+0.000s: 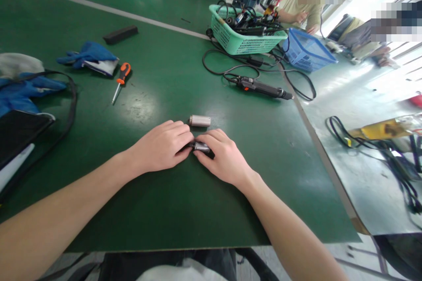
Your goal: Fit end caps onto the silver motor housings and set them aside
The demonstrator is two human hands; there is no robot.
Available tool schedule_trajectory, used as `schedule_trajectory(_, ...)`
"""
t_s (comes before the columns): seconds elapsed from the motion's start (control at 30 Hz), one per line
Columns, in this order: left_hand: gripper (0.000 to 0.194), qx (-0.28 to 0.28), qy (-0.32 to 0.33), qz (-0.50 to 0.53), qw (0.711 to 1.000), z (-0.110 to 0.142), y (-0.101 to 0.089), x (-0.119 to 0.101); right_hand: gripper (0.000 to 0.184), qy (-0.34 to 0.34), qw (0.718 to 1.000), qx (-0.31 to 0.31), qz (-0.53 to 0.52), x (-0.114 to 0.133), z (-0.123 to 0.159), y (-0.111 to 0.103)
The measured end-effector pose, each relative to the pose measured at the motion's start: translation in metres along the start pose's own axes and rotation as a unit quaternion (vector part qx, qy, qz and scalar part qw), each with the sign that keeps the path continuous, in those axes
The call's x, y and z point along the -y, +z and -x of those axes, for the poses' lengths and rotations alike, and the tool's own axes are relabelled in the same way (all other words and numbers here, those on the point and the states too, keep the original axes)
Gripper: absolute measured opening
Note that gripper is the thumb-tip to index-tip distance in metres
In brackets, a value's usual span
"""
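Both my hands rest on the green table (171,202), meeting over a small dark cylindrical part (201,147) with a metal end. My left hand (163,145) is curled with its fingertips pinching one end of the part. My right hand (224,158) covers and grips the other end, fingers closed round it. Just beyond my fingers lies a short silver cylinder (199,120), loose on the table and touched by neither hand.
An orange-handled screwdriver (121,80) and blue gloves (88,56) lie to the left. A black electric screwdriver (262,88) with its cable lies ahead right, beside a green basket (242,37) and a blue basket (306,50). Another person sits at the far right.
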State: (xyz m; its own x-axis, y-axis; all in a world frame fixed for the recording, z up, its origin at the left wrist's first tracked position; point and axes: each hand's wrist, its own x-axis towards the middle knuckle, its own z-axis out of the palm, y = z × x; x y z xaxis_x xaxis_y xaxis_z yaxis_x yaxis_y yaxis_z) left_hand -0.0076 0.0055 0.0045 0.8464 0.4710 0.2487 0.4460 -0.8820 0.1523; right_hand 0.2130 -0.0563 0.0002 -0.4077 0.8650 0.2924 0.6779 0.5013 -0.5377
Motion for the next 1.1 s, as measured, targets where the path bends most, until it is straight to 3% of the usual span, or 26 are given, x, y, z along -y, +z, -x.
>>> schedule_trajectory(1.1, 0.014, -0.008, -0.008, 0.001, 1.000, 0.0002, -0.0023, -0.0004, 0.016, 0.012, 1.000, -0.007, 0.016, -0.0013, 0.0015, -0.0013)
